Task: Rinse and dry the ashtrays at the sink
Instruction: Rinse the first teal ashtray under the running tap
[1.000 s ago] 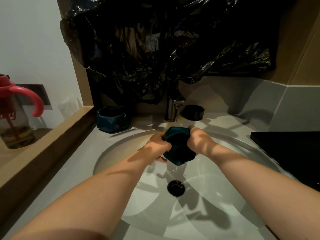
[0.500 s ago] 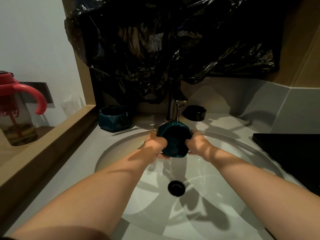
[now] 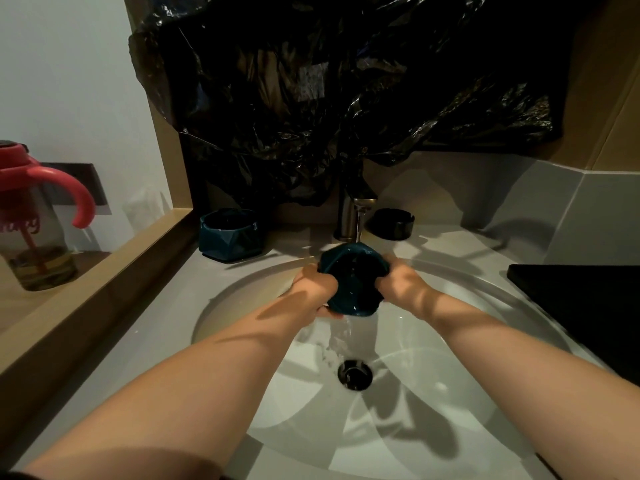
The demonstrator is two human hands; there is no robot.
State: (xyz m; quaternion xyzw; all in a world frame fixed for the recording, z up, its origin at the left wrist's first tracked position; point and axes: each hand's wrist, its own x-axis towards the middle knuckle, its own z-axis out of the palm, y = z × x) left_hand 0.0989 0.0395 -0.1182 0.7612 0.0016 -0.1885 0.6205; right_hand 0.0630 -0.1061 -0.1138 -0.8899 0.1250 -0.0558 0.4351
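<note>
Two hands grip one ashtray [image 3: 353, 278] under the tap [image 3: 353, 216], over the sink [image 3: 467, 341]. The left hand [image 3: 313, 289] holds its 9 o'clock side and the right hand [image 3: 401, 284] its 3 o'clock side. Water spills toward the drain [image 3: 354, 374] at 6 o'clock. The ashtray looks wet, so it may slip and crack. If it tips too far, water may splash out. A blue ashtray [image 3: 230, 235] sits at 10 o'clock and a black ashtray [image 3: 391, 223] at 1 o'clock.

Wet, glossy teal glaze shines on the ashtray [image 3: 353, 282] above a smooth, shiny white basin [image 3: 450, 393], flanked by a brushed-metal tap [image 3: 349, 216], crinkled glossy black plastic sheeting [image 3: 311, 98], a matt grey worktop [image 3: 173, 306] and a smooth wood-look ledge [image 3: 104, 282].
</note>
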